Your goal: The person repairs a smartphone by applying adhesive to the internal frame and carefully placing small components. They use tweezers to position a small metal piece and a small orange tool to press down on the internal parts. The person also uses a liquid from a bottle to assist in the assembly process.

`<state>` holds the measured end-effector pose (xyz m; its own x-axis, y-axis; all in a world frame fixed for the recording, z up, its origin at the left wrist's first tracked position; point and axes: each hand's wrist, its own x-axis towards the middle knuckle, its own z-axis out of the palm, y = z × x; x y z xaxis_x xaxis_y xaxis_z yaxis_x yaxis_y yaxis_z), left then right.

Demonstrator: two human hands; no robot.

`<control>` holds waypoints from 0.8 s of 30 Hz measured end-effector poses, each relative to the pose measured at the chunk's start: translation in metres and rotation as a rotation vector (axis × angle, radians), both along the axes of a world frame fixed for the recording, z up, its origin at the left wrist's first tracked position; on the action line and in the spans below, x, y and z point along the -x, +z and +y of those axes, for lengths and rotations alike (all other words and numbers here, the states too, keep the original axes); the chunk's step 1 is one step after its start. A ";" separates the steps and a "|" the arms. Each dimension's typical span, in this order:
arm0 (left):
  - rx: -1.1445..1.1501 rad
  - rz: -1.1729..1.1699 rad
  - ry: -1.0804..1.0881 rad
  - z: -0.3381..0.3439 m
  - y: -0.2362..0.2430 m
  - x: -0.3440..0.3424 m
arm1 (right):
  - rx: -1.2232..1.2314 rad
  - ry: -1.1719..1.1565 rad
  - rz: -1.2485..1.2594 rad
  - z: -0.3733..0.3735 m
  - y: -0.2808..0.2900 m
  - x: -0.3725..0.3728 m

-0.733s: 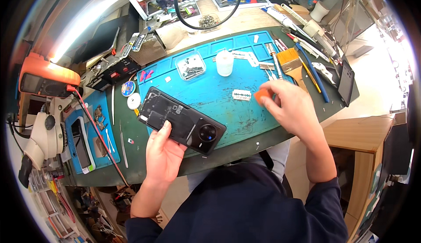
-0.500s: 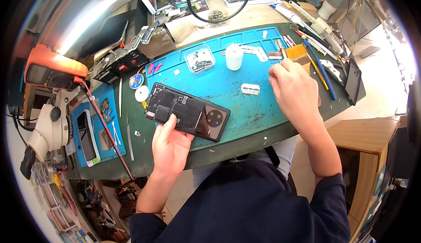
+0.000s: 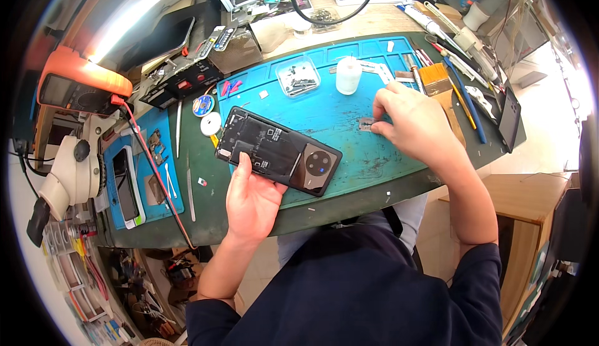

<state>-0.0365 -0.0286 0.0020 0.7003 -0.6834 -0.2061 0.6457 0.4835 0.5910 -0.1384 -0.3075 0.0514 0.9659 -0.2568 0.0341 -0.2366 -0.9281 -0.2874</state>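
Observation:
My left hand (image 3: 254,205) grips a black smartphone (image 3: 265,149) along its lower edge, the thumb lying over its exposed inner side. The phone's back panel is off, and the round camera cluster sits at its right end. Over the blue mat (image 3: 312,118), my right hand (image 3: 415,121) is closed in a pinch at the right end of a thin razor blade (image 3: 365,124). Whether the blade is fully off the mat I cannot tell. A white dispenser bottle (image 3: 348,76) stands beyond it, beside a clear tray (image 3: 298,76) of small metal parts.
Right of my right hand lie a wide brush (image 3: 435,79), a blue pen-like tool (image 3: 465,99) and a dark phone panel (image 3: 510,120). An orange multimeter (image 3: 81,84) with a red lead, solder spools (image 3: 211,123) and another phone (image 3: 128,187) are at the left.
My right hand has come down and left from near the brush and now pinches the razor blade, which lay loose on the mat. The left hand still holds the phone. The view has shifted slightly.

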 end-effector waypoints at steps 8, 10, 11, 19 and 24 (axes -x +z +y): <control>0.059 -0.013 -0.054 0.005 -0.006 -0.002 | -0.513 0.036 -0.149 0.017 0.007 -0.009; 0.042 -0.007 -0.047 0.003 -0.003 0.000 | -0.677 0.104 -0.224 0.028 0.002 -0.013; 0.033 -0.005 -0.043 0.002 -0.001 0.000 | -0.682 0.135 -0.258 0.035 0.000 -0.016; -0.095 -0.229 -0.034 0.002 0.002 0.005 | -0.577 0.215 -0.434 0.059 -0.007 -0.023; -0.092 -0.252 -0.045 0.003 0.003 0.006 | -0.565 0.194 -0.436 0.062 -0.003 -0.018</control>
<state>-0.0422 -0.0260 0.0046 0.7068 -0.7014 -0.0919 0.4926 0.3947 0.7756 -0.1203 -0.2456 0.0486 0.9247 -0.1751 0.3380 0.1613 -0.6240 -0.7646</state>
